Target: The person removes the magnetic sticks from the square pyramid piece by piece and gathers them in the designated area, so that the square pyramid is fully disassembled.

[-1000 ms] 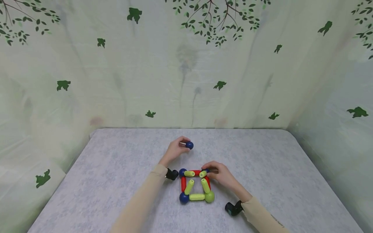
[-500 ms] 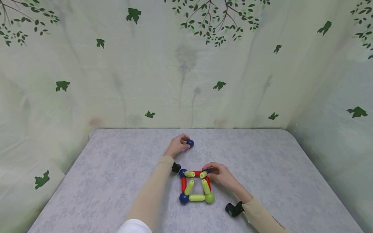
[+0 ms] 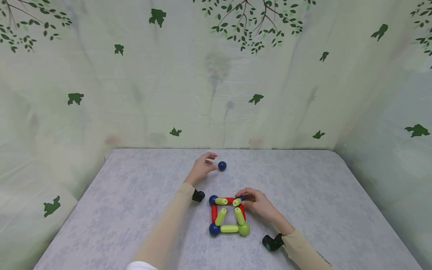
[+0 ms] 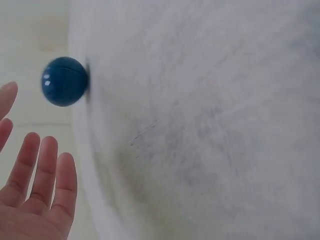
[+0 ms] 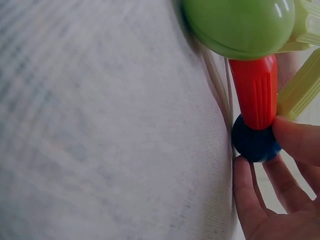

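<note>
A loose blue ball [image 3: 222, 166] rests on the table toward the back. My left hand [image 3: 202, 167] is just left of it, fingers parted and apart from the ball; in the left wrist view the blue ball [image 4: 65, 81] stands beyond the fingertips. A square frame of rods and balls lies in front of me, with red rods [image 3: 214, 213], a yellow-green rod [image 3: 229, 228] along the near side, blue balls [image 3: 214, 229] and a green ball [image 3: 244, 228]. Short yellow-green rods slant up from its corners. My right hand [image 3: 258, 202] pinches the blue ball [image 5: 255, 142] at the far right corner.
The grey mottled table [image 3: 141, 180] ends at a fabric backdrop [image 3: 189, 75] printed with leaves and branches. Black wrist cameras [image 3: 271, 242] sit on both wrists.
My left hand has let go of the loose blue ball and drawn slightly left from it, its fingers spreading. The right hand has kept its hold on the frame's corner.
</note>
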A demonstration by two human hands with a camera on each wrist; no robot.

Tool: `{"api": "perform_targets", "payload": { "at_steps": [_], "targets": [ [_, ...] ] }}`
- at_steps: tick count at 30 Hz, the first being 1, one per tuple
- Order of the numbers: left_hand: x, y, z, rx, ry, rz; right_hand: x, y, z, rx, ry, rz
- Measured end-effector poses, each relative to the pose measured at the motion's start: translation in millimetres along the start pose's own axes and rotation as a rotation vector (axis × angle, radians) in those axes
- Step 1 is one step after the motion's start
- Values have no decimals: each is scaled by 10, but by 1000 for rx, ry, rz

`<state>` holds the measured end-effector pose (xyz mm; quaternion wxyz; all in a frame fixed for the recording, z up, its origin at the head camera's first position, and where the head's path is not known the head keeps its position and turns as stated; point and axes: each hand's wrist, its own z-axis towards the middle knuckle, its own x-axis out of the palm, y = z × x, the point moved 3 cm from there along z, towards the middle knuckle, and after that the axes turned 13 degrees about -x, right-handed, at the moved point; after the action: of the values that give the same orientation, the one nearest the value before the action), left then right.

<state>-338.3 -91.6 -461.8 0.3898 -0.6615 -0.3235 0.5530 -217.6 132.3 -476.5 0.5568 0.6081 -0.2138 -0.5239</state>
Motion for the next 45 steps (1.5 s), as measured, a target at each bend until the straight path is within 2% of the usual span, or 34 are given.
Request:
{"api": "perform_targets", "payload": {
  "at_steps": [3, 5, 7, 10, 13, 15, 17, 21, 27, 33, 38, 45],
  "targets": [
    [-52, -31, -113, 47, 17, 6, -11, 172, -29, 15, -2, 6],
    [-68, -58, -227, 88, 57, 16, -18, 281, -45, 21, -1, 14],
    [-60, -80, -361, 133, 126, 17, -25, 348, -57, 15, 0, 12],
    [-24, -107, -583, 181, 270, 4, -24, 339, -59, 4, -2, 11],
    [34, -103, -791, 193, 391, 1, -25, 332, -64, -3, -2, 11],
    [75, -88, -911, 188, 435, 15, -24, 313, -61, -2, 4, 15],
    [122, -76, -1001, 196, 446, 37, -27, 286, -57, -10, 9, 17],
    [218, -63, -1104, 250, 397, 103, -16, 106, -28, -19, 10, 18],
    [267, -88, -1140, 318, 267, 181, -1, -58, -15, -10, -1, 15],
    [246, -66, -1106, 322, 161, 205, -1, -63, -16, -33, 6, 7],
    [207, -74, -1060, 337, 111, 185, -4, -82, -15, -26, 5, -7],
    [39, -35, -939, 274, 28, 166, 5, -74, -10, -5, -5, -20]
  ]
}}
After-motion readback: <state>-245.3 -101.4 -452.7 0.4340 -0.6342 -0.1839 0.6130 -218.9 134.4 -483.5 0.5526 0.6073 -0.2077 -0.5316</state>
